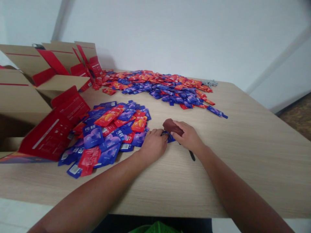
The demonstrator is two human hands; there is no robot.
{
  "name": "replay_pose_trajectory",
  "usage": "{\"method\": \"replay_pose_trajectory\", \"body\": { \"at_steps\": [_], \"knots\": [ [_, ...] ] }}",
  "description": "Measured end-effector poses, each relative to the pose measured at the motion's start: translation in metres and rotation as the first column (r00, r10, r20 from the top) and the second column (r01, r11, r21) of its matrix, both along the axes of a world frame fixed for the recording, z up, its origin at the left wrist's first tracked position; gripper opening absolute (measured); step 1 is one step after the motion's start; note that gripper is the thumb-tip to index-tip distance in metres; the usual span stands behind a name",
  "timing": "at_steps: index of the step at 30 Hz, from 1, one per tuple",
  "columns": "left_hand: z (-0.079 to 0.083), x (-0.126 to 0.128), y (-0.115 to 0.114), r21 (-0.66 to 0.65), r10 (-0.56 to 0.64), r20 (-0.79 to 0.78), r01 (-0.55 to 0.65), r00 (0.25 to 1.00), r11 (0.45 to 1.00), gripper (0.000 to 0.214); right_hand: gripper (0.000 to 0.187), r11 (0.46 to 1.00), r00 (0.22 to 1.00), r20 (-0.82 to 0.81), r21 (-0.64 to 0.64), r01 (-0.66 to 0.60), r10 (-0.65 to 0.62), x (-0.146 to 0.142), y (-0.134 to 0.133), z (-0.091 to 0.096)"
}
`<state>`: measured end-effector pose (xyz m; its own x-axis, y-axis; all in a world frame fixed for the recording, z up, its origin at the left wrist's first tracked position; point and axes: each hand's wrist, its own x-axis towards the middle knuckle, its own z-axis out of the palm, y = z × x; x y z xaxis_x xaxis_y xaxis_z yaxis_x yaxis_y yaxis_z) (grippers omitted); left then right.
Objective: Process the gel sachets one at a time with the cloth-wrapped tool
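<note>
My left hand (153,145) lies on the wooden table (243,145) with its fingers curled, pinching the edge of a blue sachet (170,138) that sits between my two hands. My right hand (188,137) is closed round a tool with a maroon head (170,125) and a black tip (192,156) that sticks out below the wrist. The maroon head rests over the blue sachet. Just left of my left hand spreads a near pile of red and blue sachets (109,129).
A larger heap of red and blue sachets (157,84) stretches across the back of the table. Open cardboard boxes (21,97) with red flaps (51,136) stand at the left. A grey cloth (210,83) lies at the far edge. A white wall stands behind.
</note>
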<state>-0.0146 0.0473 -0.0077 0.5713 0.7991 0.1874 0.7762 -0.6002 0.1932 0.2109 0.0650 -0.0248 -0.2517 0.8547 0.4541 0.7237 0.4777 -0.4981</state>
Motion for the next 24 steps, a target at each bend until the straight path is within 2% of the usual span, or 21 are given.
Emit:
{"method": "replay_pose_trajectory", "body": {
  "at_steps": [3, 8, 16, 24],
  "knots": [
    [-0.0001, 0.0004, 0.0005, -0.009, 0.005, -0.004, -0.005, 1.000, 1.000, 0.027, 0.057, 0.998, 0.998, 0.020, -0.040, -0.054, 0.055, -0.0008, -0.0002, -0.0030],
    [-0.0016, 0.0006, 0.0012, -0.001, -0.002, -0.002, 0.002, 1.000, 1.000, 0.029, 0.058, 0.997, 0.997, 0.051, -0.065, -0.050, 0.053, 0.0017, 0.0030, -0.0076],
    [-0.0050, -0.0012, 0.0016, 0.019, -0.013, 0.006, 0.013, 1.000, 1.000, 0.032, 0.056, 0.985, 0.982, 0.136, -0.090, 0.145, -0.132, 0.0048, 0.0059, -0.0069],
    [-0.0044, -0.0015, 0.0007, 0.020, -0.012, 0.005, 0.012, 1.000, 1.000, 0.033, 0.055, 0.986, 0.981, 0.140, -0.079, 0.146, -0.134, 0.0055, 0.0057, -0.0061]
  ]
}}
